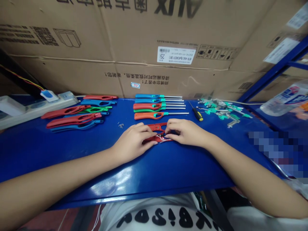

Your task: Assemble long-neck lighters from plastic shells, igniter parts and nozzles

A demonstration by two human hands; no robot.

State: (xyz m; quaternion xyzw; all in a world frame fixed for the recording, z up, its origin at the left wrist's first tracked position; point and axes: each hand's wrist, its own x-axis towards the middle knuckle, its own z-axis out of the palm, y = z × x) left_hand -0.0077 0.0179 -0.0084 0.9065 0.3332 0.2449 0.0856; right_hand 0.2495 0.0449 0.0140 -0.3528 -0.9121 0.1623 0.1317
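Observation:
A red plastic lighter shell (157, 132) lies open on the blue table (72, 150) in front of me. My left hand (133, 141) rests on its left end, fingers curled down and pressing it. My right hand (185, 131) pinches the shell's right part, fingertips at small wires inside. Beyond the hands lie several assembled lighters (156, 107) with metal tubes, in blue, red, green and orange.
Several empty handle shells (77, 115) in red, blue and green lie at the left. A screwdriver (196, 113), teal-and-metal parts (221, 110) and tiny screws (120, 125) are nearby. A power strip (31, 107) sits far left. Cardboard boxes (154, 41) wall the back.

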